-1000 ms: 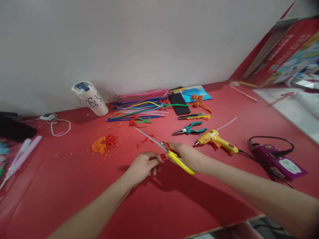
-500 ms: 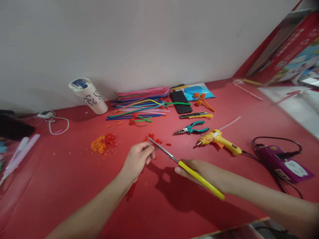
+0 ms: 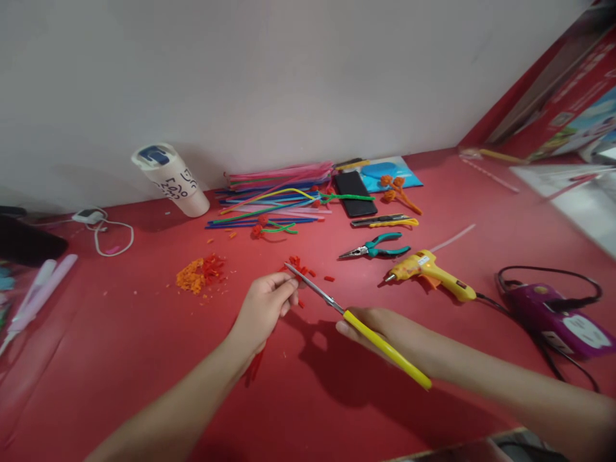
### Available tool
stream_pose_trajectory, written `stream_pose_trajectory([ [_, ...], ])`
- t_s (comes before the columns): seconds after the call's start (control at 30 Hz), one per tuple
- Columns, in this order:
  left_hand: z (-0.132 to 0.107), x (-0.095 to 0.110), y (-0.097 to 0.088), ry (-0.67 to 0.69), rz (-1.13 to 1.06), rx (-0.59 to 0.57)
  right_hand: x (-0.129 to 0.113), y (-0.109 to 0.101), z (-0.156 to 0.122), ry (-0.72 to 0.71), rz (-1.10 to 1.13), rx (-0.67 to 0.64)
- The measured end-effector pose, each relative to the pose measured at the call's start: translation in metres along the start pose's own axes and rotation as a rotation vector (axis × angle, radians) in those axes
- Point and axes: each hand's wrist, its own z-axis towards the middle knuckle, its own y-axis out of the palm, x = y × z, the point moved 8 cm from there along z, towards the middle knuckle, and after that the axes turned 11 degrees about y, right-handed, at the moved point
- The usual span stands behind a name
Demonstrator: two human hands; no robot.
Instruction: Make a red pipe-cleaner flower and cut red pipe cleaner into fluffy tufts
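Note:
My left hand (image 3: 269, 301) is closed in a pinch on red pipe cleaners (image 3: 256, 366), whose lower ends hang out below the palm. My right hand (image 3: 385, 330) grips scissors (image 3: 380, 346) with yellow handles. Their blades look nearly closed and lie at the left fingertips, across the front end of the pipe cleaners. Just beyond the fingers are short red cut pieces (image 3: 312, 273), with one lying apart on the right. The tips of the held stems are partly hidden by fingers and blades.
On the red table (image 3: 144, 359) are orange and red clippings (image 3: 192, 276), pipe cleaners (image 3: 269, 192), pliers (image 3: 373, 247), a utility knife (image 3: 382, 221), a phone (image 3: 355, 194) and a yellow glue gun (image 3: 433, 273). Its cord runs to a purple box (image 3: 558, 321). A white tumbler (image 3: 176, 183) stands back left.
The camera view has shifted slightly, so the things on the right appear farther right. A small red piece shows more clearly below the left fingertips. Both hands keep nearly the same pose.

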Motion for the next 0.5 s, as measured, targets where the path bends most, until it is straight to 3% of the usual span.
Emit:
stream_pose_trajectory([
  [0.33, 0.012, -0.032, 0.005, -0.138, -0.200, -0.011, 0.005, 0.006, 0.008, 0.199, 0.190, -0.144],
  [0.5, 0.015, -0.048, 0.005, -0.185, -0.213, -0.035, 0.000, 0.006, 0.010, 0.194, 0.198, -0.185],
])
